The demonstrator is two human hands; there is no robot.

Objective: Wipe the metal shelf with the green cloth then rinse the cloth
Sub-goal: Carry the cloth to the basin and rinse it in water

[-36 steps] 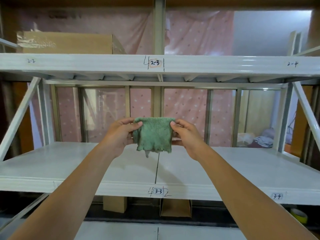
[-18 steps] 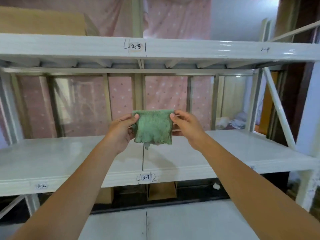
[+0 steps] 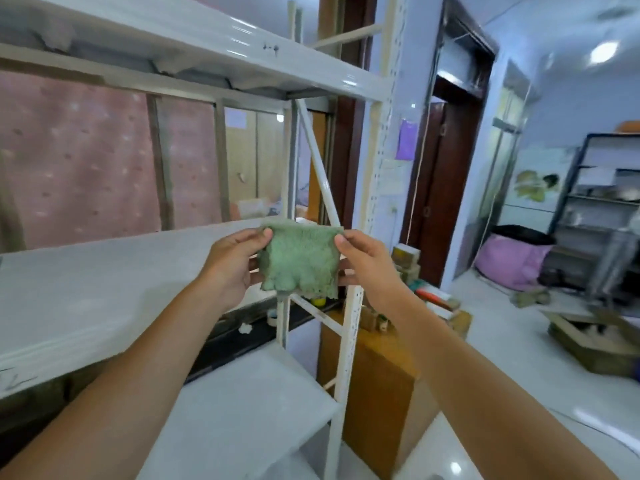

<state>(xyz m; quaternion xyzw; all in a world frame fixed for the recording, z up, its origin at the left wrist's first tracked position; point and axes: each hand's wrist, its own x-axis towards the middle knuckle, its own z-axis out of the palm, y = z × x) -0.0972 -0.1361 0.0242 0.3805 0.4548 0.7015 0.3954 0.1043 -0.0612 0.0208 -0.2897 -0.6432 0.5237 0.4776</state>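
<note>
A small green cloth (image 3: 300,260) hangs spread in the air at chest height, folded into a rough square. My left hand (image 3: 232,262) pinches its upper left corner, thumb in front. My right hand (image 3: 364,264) pinches its upper right corner the same way. The white metal shelf (image 3: 104,289) stretches to the left, its right end just behind the cloth. The cloth does not touch the shelf board.
The rack's white upright post (image 3: 349,341) and a diagonal brace stand right behind the cloth. A wooden cabinet (image 3: 377,382) sits beside the rack. To the right are a dark doorway (image 3: 446,188), a pink bag (image 3: 512,261), a black rack (image 3: 602,202), a cardboard box (image 3: 588,337) and tiled floor.
The view has swung strongly to the right, from the middle of the shelf to its right end and the room beyond. Both hands still hold the cloth stretched between them.
</note>
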